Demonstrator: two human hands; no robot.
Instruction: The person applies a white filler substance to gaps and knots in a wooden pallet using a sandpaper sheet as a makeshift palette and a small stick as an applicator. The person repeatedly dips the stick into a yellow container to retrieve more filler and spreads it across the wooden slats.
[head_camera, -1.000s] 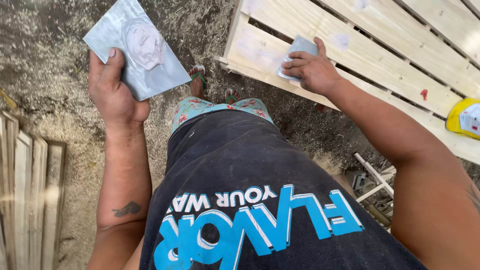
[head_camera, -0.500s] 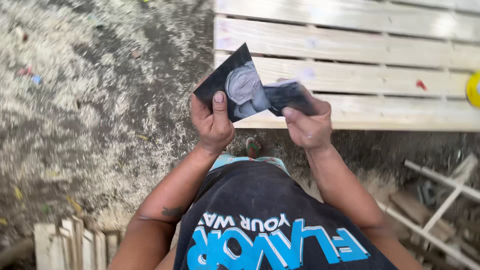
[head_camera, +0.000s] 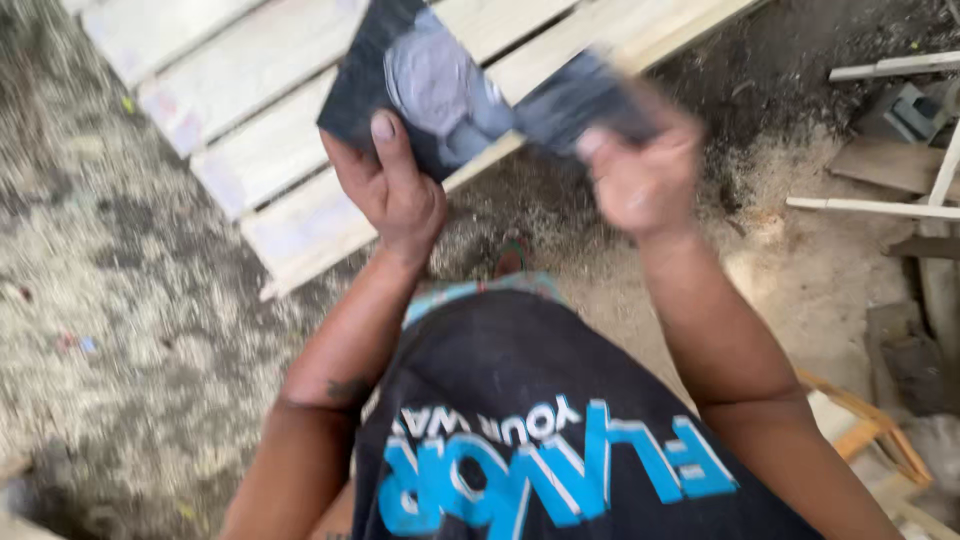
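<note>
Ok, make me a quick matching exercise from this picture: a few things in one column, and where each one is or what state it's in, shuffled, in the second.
Things:
1. dark sheet
2. small dark piece
3. pale wooden pallet
4. thin wooden strips

Places or states:
A. lying on the dirt at upper left
B. gripped in the left hand
C. scattered on the sawdust at far right
D. blurred, pinched in the right hand

Pairs: 1-B, 2-D, 3-A, 4-C

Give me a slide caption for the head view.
Both hands hold a dark sanding sheet above a pale wooden pallet.
</note>
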